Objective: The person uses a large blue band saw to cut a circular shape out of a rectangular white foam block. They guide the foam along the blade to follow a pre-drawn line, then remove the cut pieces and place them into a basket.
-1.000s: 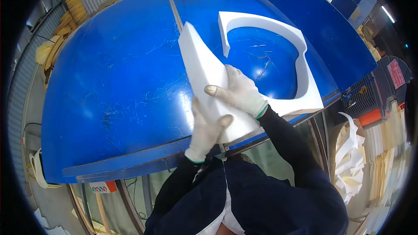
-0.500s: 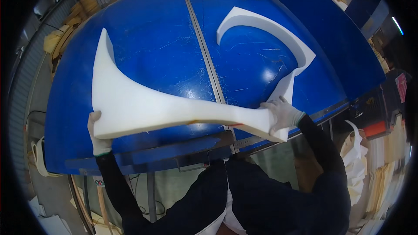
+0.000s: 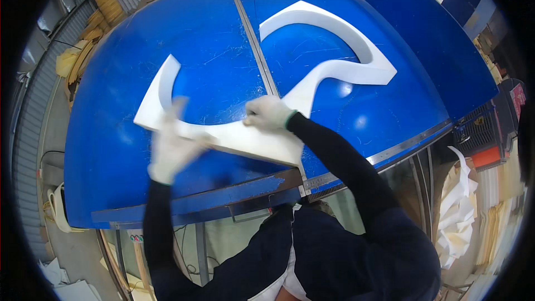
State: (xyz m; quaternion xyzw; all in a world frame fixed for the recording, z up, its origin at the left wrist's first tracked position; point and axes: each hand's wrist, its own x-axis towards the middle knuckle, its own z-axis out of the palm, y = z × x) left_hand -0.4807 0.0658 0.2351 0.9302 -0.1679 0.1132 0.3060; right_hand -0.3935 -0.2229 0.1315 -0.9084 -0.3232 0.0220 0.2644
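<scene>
- On the blue table (image 3: 345,117), a white foam cutout (image 3: 245,136) now lies flat, whereas half a second ago it was held up on edge between both hands, spanning the near side of the table.
- Its curved left arm is spread over the left panel and its long strip runs across the metal seam (image 3: 253,39) toward the near right.
- The left hand (image 3: 170,147), gloved in white and blurred by motion, is laid over the strip's left part; whether its fingers are closed on the foam or only pressed flat cannot be told.
- The right hand (image 3: 269,112), also gloved, is set on the strip's upper edge beside the seam, fingers curled narrow and pressing down on the foam.
- A second foam cutout (image 3: 334,39), a larger arch, rests on the right panel, its tail touching the first piece.
- Judged from this, the piece has been laid down and is being smoothed or positioned against its neighbour.
</scene>
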